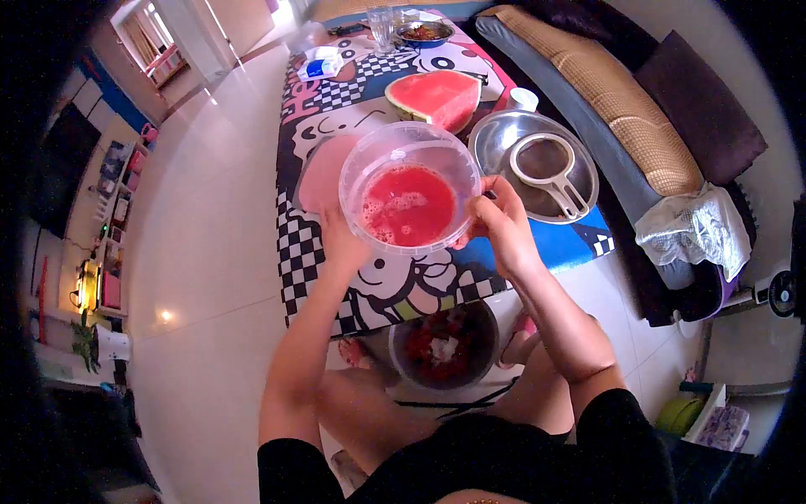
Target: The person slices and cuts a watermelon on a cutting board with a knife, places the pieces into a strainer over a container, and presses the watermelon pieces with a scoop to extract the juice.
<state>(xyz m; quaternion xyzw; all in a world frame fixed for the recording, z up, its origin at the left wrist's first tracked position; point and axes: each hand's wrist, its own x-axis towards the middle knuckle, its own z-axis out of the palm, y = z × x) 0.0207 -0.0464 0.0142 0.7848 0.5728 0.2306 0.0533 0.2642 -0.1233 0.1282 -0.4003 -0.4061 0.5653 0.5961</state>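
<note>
A clear plastic tub (409, 143) with foamy red juice (420, 202) in it is held up over the near part of the table, tilted toward me. My right hand (501, 220) grips its right rim, thumb on the near side. On the left, my left hand (340, 235) is closed against the tub's side, its fingers partly hidden. Behind the tub lies a large cut piece of watermelon (437, 94). To the right stands a steel bowl (489, 155) with a white-handled strainer (550, 172) resting in it. A pink cutting board (321, 175) lies at the left, partly covered by the tub.
On the floor between my feet stands a bucket (396, 357) with red scraps and white tissue. The patterned table (369, 294) also carries a white cup (522, 99), a tissue pack (321, 65), a glass (381, 29) and a food bowl (424, 34). A sofa (604, 109) runs along the right.
</note>
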